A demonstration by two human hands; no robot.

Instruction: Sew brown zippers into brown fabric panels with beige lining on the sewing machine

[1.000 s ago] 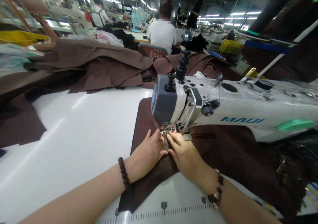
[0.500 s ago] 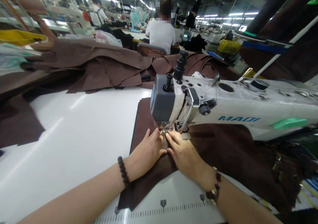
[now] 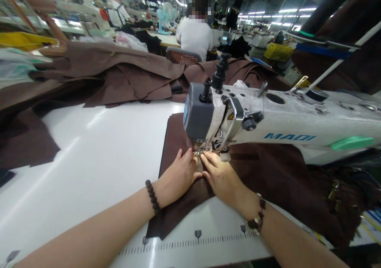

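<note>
A white sewing machine [image 3: 285, 119] lies across the right of the table, its grey head over a piece of dark brown fabric [image 3: 268, 177]. My left hand [image 3: 177, 177] rests flat on the fabric just left of the presser foot [image 3: 199, 152], fingers stretched out and together. My right hand [image 3: 222, 177] lies flat on the fabric to the right of the foot, fingertips nearly touching it. Both wrists wear bead bracelets. The needle is hidden behind the machine head.
The white table [image 3: 98, 157] has a printed ruler [image 3: 196, 242] along its near edge. Piles of brown fabric [image 3: 119, 75] lie at the back and left. A seated person in a white shirt [image 3: 195, 38] works beyond, with a yellow crate [image 3: 278, 52] further right.
My hands stay pressed on the fabric beside the presser foot. The view has shifted slightly; nothing else has visibly moved.
</note>
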